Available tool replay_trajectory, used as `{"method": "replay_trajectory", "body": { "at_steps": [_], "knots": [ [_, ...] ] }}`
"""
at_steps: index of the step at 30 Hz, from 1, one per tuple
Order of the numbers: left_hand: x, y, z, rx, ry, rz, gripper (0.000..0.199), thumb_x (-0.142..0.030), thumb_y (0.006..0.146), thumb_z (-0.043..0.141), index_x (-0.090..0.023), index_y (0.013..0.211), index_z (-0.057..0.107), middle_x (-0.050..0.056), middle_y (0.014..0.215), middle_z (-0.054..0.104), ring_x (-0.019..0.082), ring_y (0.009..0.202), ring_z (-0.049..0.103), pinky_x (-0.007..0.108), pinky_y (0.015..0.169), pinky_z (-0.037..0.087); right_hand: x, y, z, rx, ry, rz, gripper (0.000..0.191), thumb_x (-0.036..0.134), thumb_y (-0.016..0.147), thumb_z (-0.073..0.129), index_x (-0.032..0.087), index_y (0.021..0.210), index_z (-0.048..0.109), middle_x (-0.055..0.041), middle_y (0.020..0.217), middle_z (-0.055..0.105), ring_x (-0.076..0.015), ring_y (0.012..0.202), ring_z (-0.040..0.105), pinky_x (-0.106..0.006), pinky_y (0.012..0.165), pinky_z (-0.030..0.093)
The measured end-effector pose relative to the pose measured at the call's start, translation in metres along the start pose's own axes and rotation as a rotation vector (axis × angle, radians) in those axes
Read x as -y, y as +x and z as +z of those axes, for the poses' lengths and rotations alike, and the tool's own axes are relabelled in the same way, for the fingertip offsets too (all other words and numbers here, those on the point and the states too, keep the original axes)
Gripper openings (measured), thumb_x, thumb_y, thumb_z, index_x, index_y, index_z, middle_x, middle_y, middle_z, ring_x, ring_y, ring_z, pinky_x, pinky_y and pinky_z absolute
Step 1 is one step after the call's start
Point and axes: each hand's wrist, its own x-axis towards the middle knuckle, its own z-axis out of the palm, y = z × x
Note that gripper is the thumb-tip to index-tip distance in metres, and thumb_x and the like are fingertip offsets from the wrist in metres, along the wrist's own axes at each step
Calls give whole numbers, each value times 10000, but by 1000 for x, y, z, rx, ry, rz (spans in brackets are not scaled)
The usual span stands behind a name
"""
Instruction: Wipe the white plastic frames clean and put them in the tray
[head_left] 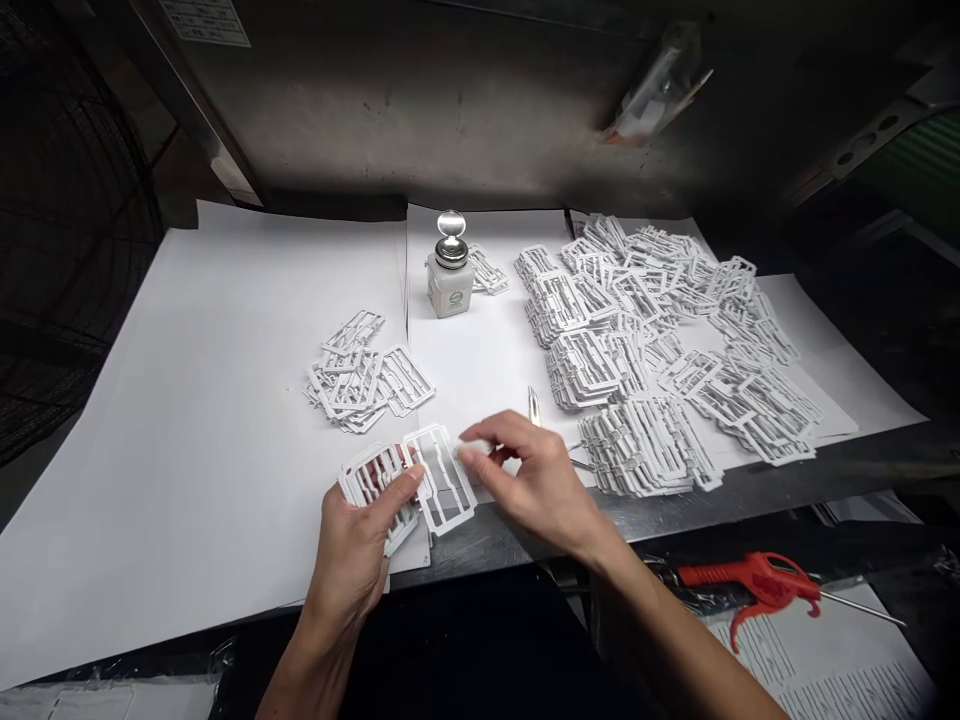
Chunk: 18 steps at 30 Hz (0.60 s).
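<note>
forearms (667,615) are extended toward the surface (225,400). white frames (367,472) are pinched tightly by the left hand (356,530), one fanned out; any contact by the right hand (541,485), fingers slightly parted, cannot be told. thin bars could be bent if snagged edges are tugged.

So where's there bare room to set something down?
Widest: the white paper left of the small loose pile of white slotted frames. Narrower: between that pile and the stacked white frames on the right, in front of the square whitish metal-capped bottle. That right side is crowded.
</note>
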Motion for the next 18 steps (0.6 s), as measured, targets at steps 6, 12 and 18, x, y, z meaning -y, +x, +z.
{"method": "replay_trajectory", "body": {
  "at_steps": [6,12,18],
  "knots": [
    [2,3,2,-94,11,52,284,-212,635,744,-135,898,671,39,868,678,188,792,621,295,739,497,13,-35,11,95,27,54,124,149,874,574,174,986,622,-23,861,572,-128,708,553,-229,647,453],
    [2,0,7,-140,90,99,218,-224,645,740,-136,831,664,19,797,663,174,753,616,278,707,502,16,-37,23,51,60,29,122,140,873,539,159,960,622,-38,863,567,-135,694,538,-235,628,439],
    [1,1,4,-53,-4,65,286,-221,680,719,-130,944,656,61,918,669,221,858,621,324,763,502,-2,-34,8,8,116,362,158,313,864,594,183,940,641,19,637,514,-115,535,440,-209,477,353]
  ]
}}
